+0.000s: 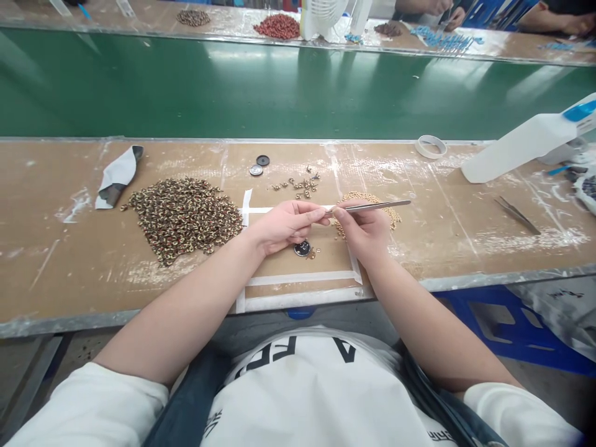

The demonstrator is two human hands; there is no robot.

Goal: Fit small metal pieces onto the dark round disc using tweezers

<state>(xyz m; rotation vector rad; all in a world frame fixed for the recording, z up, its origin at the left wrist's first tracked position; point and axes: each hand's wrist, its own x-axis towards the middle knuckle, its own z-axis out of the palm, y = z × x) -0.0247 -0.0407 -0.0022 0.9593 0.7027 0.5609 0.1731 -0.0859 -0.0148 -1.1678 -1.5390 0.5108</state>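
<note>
My right hand [367, 233] is closed around slim metal tweezers [391, 204], whose tips point left toward my other hand. My left hand [293, 225] pinches with thumb and forefinger right at those tips; whatever it grips is too small to make out. Beneath my left hand lies a small round dark dish [302, 249] with a few tiny bits beside it. A heap of small brown-and-gold parts [186, 214] spreads out left of my hands. Partly hidden behind my right hand is a pile of tiny pale beige pieces [393, 217]. Several loose gold-and-dark parts [303, 186] are scattered beyond my hands.
White tape [302, 277] marks a rectangle on the brown bench. A tape roll [431, 147], a white bottle [516, 149] and second tweezers [518, 215] lie to the right. Two small round lids [259, 165] sit further back. Across a green belt [261, 87], other people's hands work.
</note>
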